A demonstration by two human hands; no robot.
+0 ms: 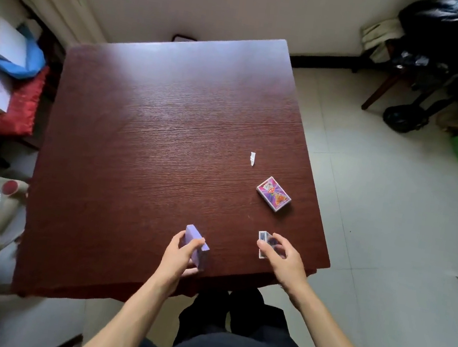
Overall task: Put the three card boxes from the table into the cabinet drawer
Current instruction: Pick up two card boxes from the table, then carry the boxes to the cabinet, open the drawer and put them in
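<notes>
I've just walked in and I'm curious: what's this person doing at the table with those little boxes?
A person is gathering card boxes off a dark wooden table. The left hand grips a purple box near the table's front edge, and the right hand closes over a second box close by. A third, colourful box lies untouched further back, near a small white scrap. No drawer is in view.

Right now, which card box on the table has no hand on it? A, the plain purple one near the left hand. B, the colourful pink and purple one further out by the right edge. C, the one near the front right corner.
B: the colourful card box lies alone on the table, while the left hand grips the purple box and the right hand covers the third box.
</notes>
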